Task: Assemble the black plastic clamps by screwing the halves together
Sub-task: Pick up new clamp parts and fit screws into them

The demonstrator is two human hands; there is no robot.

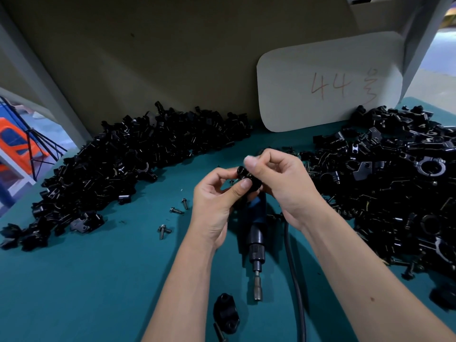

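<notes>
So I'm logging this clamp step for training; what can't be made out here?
- Head view: the clamp piece is mostly covered by the fingers of the left hand and right hand; whether a screw is in it can't be told.
- Electric screwdriver: its upper body is hidden under the hands.
- Right fingertip: blurred.

White card (328,80) marked "44" against backboard; orange object (17,141) far left.

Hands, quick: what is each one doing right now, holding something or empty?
Left hand: fingers pinch the black clamp part.
Right hand: fingers pinch the same clamp part from the other side.
</notes>
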